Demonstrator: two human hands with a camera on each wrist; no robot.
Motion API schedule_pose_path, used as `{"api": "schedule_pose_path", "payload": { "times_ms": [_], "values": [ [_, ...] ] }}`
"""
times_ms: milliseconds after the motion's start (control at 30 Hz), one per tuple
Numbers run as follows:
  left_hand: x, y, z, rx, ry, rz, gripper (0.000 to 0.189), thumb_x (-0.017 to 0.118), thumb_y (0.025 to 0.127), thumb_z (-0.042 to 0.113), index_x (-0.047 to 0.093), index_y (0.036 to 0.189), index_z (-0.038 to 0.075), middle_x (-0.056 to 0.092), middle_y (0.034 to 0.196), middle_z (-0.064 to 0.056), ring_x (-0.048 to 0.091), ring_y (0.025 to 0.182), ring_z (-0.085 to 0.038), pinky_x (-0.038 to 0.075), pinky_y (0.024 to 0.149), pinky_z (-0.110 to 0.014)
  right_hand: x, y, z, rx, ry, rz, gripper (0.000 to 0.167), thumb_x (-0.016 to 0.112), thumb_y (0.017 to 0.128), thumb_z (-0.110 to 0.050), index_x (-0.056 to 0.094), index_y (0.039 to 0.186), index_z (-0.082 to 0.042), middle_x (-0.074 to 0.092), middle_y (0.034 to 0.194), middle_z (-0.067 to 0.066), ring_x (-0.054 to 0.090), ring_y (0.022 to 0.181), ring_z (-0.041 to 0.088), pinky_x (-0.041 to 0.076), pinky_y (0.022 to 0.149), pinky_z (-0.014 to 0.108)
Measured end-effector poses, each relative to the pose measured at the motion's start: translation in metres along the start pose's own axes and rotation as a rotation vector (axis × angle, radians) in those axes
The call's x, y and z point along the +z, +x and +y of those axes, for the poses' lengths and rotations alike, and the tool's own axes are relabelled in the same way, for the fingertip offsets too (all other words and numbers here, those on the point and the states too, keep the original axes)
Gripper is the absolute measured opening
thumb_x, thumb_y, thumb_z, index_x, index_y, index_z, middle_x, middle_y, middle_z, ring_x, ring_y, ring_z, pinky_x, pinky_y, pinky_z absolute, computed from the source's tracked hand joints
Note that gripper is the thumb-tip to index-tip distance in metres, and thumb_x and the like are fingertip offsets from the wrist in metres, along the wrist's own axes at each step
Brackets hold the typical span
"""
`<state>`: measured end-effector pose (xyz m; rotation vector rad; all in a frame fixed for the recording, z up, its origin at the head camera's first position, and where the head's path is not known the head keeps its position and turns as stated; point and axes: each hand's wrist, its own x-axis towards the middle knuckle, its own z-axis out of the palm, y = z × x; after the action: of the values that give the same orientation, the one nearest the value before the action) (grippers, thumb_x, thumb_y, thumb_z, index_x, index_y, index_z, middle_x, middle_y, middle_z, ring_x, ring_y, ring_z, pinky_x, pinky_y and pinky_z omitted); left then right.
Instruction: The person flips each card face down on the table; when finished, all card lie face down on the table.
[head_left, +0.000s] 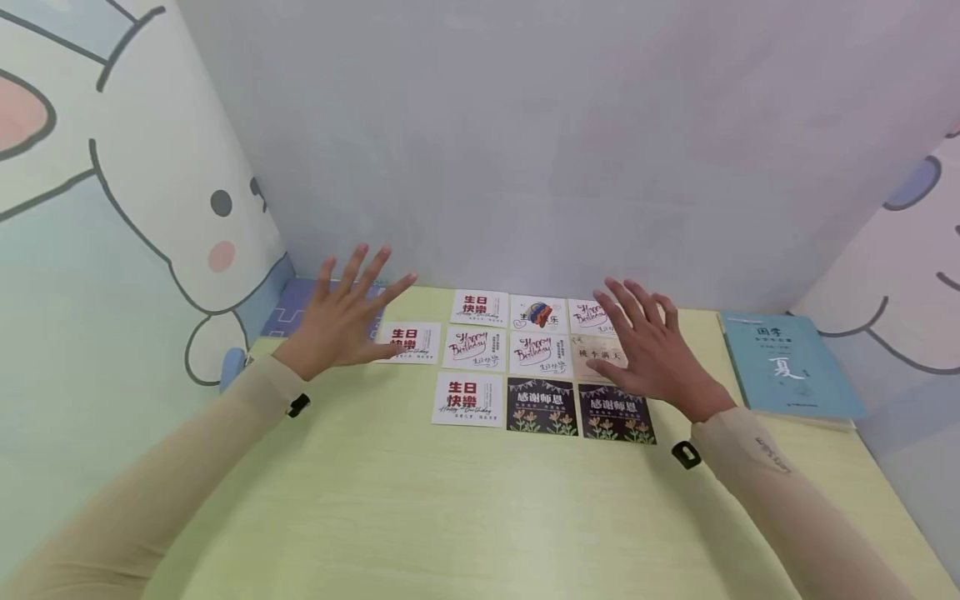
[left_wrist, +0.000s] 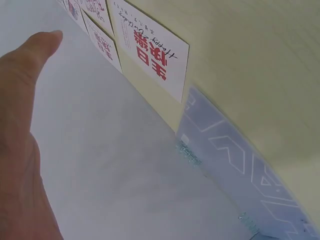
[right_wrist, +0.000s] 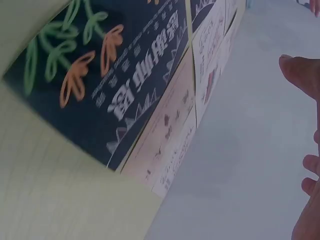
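My left hand (head_left: 341, 321) hovers with fingers spread and holds nothing. Beneath it are a purple spiral-bound notebook (head_left: 288, 310) and a white birthday card (head_left: 422, 340) with red characters, partly covered by the thumb in the head view. My right hand (head_left: 654, 357), fingers apart and slightly bent, is likewise raised with nothing in it. It overlaps a beige card (head_left: 587, 357) and a white "Happy Birthday" card (head_left: 588, 317). Two dark cards with orange flowers (head_left: 542, 407) lie in the front row, beside another red-lettered white card (head_left: 467, 400). The right wrist view shows a dark card (right_wrist: 100, 75) close up.
More white cards lie in neat rows, including a "Happy Birthday" one (head_left: 474, 348) and one with a colourful picture (head_left: 538, 314). A teal book (head_left: 795, 367) lies at the right on the pale yellow table (head_left: 450, 508). A grey wall (head_left: 510, 167) rises directly behind the cards.
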<state>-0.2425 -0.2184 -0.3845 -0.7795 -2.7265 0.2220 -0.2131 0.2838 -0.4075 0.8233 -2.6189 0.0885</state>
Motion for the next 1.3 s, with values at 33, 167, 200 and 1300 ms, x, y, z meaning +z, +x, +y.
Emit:
{"api": "schedule_pose_path", "payload": {
  "times_ms": [33,167,200,1300],
  "values": [
    [0.001,0.000,0.001,-0.005,-0.004,-0.019,0.121,0.073,0.079,0.080,0.013,0.173,0.035,-0.010,0.183,-0.013,-0.020,0.168,-0.039,-0.012,0.128,-0.071,0.003,0.002,-0.003,0.004,0.023,0.006,0.106,0.069,0.089,-0.059,0.023,0.171,-0.011,0.023,0.177,0.020,0.021,0.161,0.046,0.018,0.118,0.070],
    [0.008,0.003,0.003,-0.011,-0.071,-0.078,0.119,0.073,0.081,0.079,0.011,0.173,0.036,-0.005,0.183,-0.013,-0.010,0.169,-0.044,-0.004,0.127,-0.074,0.013,0.010,-0.016,0.028,0.139,0.024,0.105,0.071,0.089,-0.056,0.023,0.171,-0.011,0.025,0.177,0.019,0.022,0.160,0.047,0.019,0.117,0.070],
    [0.010,0.004,0.003,-0.012,-0.102,-0.090,0.119,0.074,0.082,0.078,0.010,0.173,0.037,-0.003,0.183,-0.014,-0.008,0.169,-0.045,-0.002,0.127,-0.075,0.016,0.012,-0.019,0.036,0.164,0.024,0.105,0.072,0.089,-0.056,0.023,0.171,-0.012,0.025,0.177,0.018,0.022,0.160,0.046,0.019,0.117,0.069],
    [0.056,0.015,-0.002,-0.046,-0.579,-0.370,0.122,0.093,0.084,0.038,0.010,0.173,0.036,0.041,0.173,-0.011,0.032,0.161,-0.050,0.019,0.127,-0.076,0.070,0.090,-0.118,0.040,0.487,-0.073,0.095,0.068,0.094,-0.055,0.022,0.171,-0.021,0.046,0.169,0.011,0.037,0.153,0.046,0.021,0.121,0.067]
  ]
}}
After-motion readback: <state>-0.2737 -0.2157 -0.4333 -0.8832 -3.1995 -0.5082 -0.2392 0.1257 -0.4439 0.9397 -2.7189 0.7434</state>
